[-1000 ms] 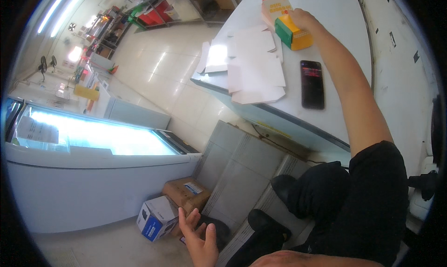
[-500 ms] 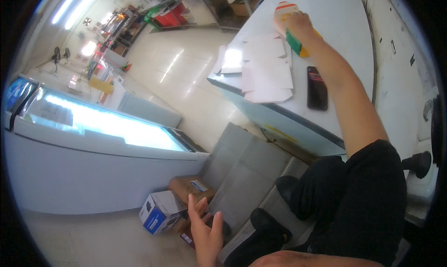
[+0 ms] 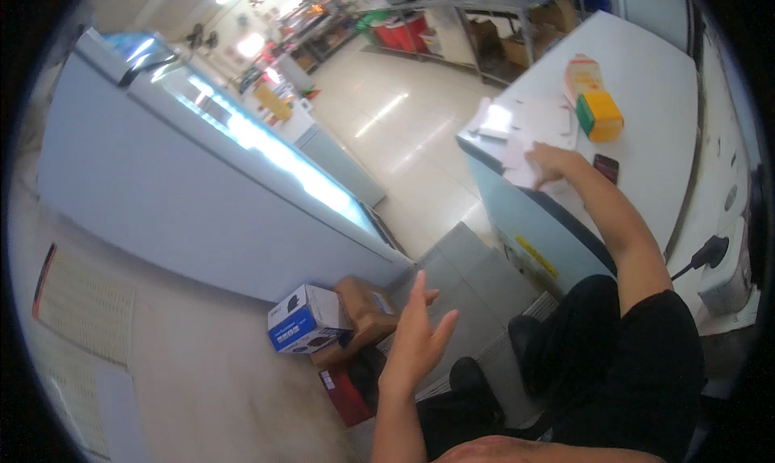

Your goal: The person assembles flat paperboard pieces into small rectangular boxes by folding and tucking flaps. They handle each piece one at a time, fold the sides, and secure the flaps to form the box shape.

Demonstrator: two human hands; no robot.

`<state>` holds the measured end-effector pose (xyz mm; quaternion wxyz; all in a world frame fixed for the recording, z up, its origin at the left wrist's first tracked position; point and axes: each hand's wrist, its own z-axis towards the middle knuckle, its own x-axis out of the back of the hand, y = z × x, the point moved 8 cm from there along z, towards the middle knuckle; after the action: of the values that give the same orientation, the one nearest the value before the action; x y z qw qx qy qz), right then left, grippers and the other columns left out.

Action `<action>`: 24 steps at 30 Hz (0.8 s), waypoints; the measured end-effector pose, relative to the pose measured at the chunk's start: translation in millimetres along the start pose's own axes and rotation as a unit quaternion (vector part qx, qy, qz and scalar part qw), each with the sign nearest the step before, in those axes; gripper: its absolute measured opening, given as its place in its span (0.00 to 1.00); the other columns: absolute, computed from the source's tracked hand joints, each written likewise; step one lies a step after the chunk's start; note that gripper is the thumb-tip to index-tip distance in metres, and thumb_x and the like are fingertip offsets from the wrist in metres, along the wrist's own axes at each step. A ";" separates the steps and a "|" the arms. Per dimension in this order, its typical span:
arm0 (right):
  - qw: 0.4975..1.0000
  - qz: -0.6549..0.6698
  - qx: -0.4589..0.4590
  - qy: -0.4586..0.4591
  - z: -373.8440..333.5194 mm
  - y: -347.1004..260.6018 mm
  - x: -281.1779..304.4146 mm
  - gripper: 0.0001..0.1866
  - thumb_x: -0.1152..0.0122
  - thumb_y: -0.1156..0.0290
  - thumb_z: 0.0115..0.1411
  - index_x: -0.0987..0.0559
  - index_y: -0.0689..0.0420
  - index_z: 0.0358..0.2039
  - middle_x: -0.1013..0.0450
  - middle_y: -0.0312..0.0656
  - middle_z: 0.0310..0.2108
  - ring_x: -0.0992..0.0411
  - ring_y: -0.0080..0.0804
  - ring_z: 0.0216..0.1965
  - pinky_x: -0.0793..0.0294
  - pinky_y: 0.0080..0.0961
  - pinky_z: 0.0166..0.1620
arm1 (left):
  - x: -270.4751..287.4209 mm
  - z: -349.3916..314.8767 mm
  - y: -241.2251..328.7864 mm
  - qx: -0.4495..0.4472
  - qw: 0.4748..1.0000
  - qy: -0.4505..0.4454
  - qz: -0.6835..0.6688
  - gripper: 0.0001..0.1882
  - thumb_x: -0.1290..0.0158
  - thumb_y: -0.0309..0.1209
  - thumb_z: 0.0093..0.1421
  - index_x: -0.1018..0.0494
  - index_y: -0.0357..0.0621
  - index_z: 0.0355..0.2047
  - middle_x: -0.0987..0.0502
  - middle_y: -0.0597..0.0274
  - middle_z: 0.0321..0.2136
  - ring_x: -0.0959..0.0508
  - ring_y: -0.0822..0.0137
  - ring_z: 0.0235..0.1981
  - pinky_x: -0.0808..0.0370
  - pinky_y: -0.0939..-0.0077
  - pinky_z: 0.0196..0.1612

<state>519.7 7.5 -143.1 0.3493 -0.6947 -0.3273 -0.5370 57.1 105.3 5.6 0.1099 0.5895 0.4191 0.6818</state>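
Note:
My right hand (image 3: 552, 163) reaches over the table to the near end of some flat white cardboard pieces (image 3: 545, 112). Its fingers and thumb are spread at the cardboard, slightly blurred. Beyond that hand stands a yellow box with a green end (image 3: 601, 116), touching or close against a pale packet with orange markings (image 3: 584, 75). A dark phone (image 3: 605, 168) lies right of my right wrist, partly covered by the forearm. My left hand (image 3: 420, 334) hangs in the air over the floor, fingers stretched and thumb apart, holding nothing.
The white table (image 3: 658, 83) runs along the right wall, where a black plug (image 3: 710, 251) sits in a socket. A long lit display cabinet (image 3: 210, 188) stands on the left. Below it are a blue-and-white box (image 3: 307, 322) and a brown carton (image 3: 363, 310). Shelving (image 3: 517, 15) stands far back.
My right hand has left the packet beside the yellow box and come back nearer to the white cardboard. The view has swung left. My left hand stays open.

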 end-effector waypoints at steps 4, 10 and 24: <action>0.999 -0.016 0.050 0.000 -9.7 -2.9 1.5 0.45 0.18 0.47 0.47 0.23 0.57 0.60 0.28 0.60 0.61 0.35 0.58 0.67 0.31 0.48 0.67 | -0.5 -0.2 -8.6 -0.008 1.000 0.002 0.007 0.44 0.41 0.35 0.70 0.54 0.37 0.78 0.27 0.36 0.64 0.24 0.46 0.63 0.27 0.57 0.65; 0.996 0.038 0.014 -0.079 -25.3 -14.0 28.6 0.31 0.26 0.53 0.58 0.17 0.57 0.58 0.24 0.59 0.59 0.26 0.53 0.60 0.28 0.38 0.65 | 0.8 -6.5 -15.2 0.010 0.999 -0.004 0.037 0.43 0.43 0.39 0.72 0.53 0.33 0.76 0.25 0.33 0.61 0.24 0.40 0.63 0.28 0.56 0.66; 0.873 0.096 -0.204 0.432 -80.9 18.3 138.0 0.07 0.42 0.67 0.67 0.20 0.56 0.38 0.18 0.52 0.41 0.19 0.55 0.45 0.22 0.50 0.48 | 1.6 4.3 -16.7 -0.009 0.999 0.042 -0.014 0.37 0.43 0.37 0.71 0.44 0.39 0.74 0.21 0.37 0.56 0.21 0.46 0.58 0.25 0.58 0.62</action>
<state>521.8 -59.1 3.5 0.3564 -0.4778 0.0413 -0.8019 54.7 118.7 -5.1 0.1076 0.5534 0.4254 0.7079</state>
